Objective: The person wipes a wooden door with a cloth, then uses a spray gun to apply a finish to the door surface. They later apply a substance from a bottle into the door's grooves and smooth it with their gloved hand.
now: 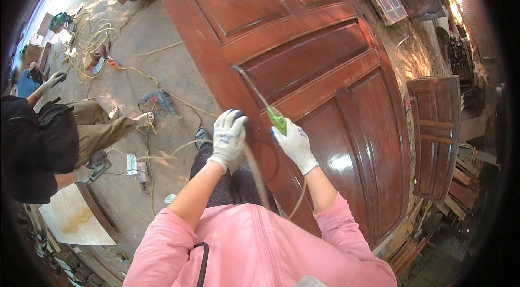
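Observation:
My right hand (295,143), in a white knit glove, is closed around the green handle of an air blow gun (277,119). The gun's long thin metal tube points away and left, over a reddish-brown panelled wooden door (325,95) lying in front of me. My left hand (228,136), gloved in white with blue fingertips, is at the door's left edge with its fingers curled. A pale hose (255,173) passes at this hand, hangs toward my body and loops up to the gun. The glove hides just how the fingers hold it.
A co-worker (40,146) in dark clothes on the left holds a power tool (97,165). A drill (158,102) and tangled yellow cords (97,38) lie on the concrete floor. More door panels (435,135) stand at right; a pale board (76,216) lies lower left.

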A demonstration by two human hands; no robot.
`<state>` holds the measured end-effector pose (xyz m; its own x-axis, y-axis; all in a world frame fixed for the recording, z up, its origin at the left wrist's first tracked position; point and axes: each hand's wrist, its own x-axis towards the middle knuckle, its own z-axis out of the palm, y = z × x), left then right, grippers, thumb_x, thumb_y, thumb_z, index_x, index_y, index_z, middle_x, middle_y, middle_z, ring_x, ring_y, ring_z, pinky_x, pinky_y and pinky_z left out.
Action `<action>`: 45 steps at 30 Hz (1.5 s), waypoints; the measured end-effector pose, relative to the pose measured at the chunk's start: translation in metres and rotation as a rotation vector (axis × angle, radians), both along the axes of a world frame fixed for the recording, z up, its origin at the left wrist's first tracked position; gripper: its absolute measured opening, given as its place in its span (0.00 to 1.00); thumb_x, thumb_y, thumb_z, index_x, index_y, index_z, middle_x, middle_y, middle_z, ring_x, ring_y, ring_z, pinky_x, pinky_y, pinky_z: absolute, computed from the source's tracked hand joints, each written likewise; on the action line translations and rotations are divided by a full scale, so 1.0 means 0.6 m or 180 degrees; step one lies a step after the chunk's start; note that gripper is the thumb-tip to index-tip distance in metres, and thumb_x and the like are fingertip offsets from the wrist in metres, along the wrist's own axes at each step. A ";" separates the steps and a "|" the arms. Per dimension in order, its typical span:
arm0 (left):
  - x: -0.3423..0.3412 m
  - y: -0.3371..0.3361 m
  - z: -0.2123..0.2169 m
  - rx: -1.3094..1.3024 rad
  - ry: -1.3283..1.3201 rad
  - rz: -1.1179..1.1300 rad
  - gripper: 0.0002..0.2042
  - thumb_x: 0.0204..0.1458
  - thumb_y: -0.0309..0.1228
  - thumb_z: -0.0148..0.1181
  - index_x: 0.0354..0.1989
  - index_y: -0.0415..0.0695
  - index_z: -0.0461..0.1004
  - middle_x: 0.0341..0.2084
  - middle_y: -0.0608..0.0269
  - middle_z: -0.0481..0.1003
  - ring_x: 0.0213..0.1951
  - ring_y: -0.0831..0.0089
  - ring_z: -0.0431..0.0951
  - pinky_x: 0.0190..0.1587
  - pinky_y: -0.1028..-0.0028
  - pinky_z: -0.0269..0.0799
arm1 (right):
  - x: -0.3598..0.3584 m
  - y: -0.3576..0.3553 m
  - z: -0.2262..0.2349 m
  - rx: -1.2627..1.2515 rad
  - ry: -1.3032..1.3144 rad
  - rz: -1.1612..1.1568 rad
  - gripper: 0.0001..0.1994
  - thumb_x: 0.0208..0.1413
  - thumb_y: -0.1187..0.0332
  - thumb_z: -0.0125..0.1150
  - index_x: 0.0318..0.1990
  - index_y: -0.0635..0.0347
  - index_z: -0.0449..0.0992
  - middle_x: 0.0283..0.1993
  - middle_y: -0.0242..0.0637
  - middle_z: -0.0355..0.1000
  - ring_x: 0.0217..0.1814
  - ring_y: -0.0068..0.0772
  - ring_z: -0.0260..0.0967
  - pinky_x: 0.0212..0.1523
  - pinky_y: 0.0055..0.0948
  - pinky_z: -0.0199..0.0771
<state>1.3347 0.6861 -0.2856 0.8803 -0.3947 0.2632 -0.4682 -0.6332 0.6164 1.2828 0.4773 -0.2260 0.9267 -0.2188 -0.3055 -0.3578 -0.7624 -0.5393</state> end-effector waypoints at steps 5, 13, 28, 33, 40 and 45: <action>0.010 0.156 -0.015 -0.0174 0.0326 -0.0077 0.19 0.48 0.23 0.57 0.51 0.46 0.75 0.53 0.51 0.72 0.57 0.49 0.71 0.61 0.55 0.66 | 0.086 0.068 -0.017 -0.0309 0.0168 0.0182 0.17 0.61 0.52 0.57 0.43 0.57 0.72 0.39 0.51 0.78 0.42 0.57 0.77 0.42 0.53 0.74; -0.001 0.373 -0.006 0.0005 0.1418 0.0125 0.13 0.52 0.25 0.55 0.47 0.43 0.74 0.42 0.50 0.76 0.47 0.50 0.76 0.49 0.60 0.73 | 0.182 0.135 -0.040 -0.0358 -0.0028 -0.0239 0.16 0.60 0.54 0.59 0.44 0.58 0.74 0.31 0.46 0.78 0.40 0.54 0.77 0.42 0.51 0.74; -0.215 0.685 -0.064 0.0312 0.2940 0.1637 0.16 0.50 0.22 0.48 0.44 0.46 0.80 0.37 0.51 0.80 0.42 0.54 0.80 0.49 0.60 0.74 | 0.620 0.260 -0.059 0.0104 -0.0212 -0.0320 0.21 0.55 0.52 0.57 0.42 0.63 0.78 0.40 0.54 0.77 0.46 0.56 0.76 0.48 0.51 0.73; -0.197 0.632 -0.025 -0.0457 0.4082 0.2222 0.17 0.53 0.27 0.46 0.47 0.43 0.79 0.36 0.50 0.81 0.41 0.56 0.80 0.48 0.61 0.73 | 0.713 0.302 -0.037 -0.0005 -0.0205 -0.0443 0.23 0.53 0.51 0.57 0.44 0.63 0.78 0.47 0.58 0.78 0.51 0.58 0.76 0.52 0.52 0.74; -0.252 0.649 -0.119 -0.0392 0.3357 0.1914 0.16 0.53 0.25 0.50 0.47 0.42 0.81 0.39 0.52 0.82 0.45 0.61 0.82 0.50 0.65 0.74 | 0.757 0.347 -0.011 0.0881 0.0396 -0.0512 0.20 0.54 0.53 0.57 0.42 0.63 0.79 0.44 0.57 0.79 0.47 0.55 0.78 0.49 0.50 0.76; -0.204 0.656 -0.091 -0.0778 0.3683 0.2065 0.18 0.53 0.25 0.48 0.50 0.41 0.79 0.36 0.53 0.81 0.38 0.63 0.81 0.44 0.65 0.74 | 0.772 0.322 -0.069 0.0262 -0.0119 -0.0498 0.21 0.55 0.52 0.58 0.43 0.63 0.79 0.44 0.57 0.78 0.49 0.57 0.77 0.51 0.50 0.75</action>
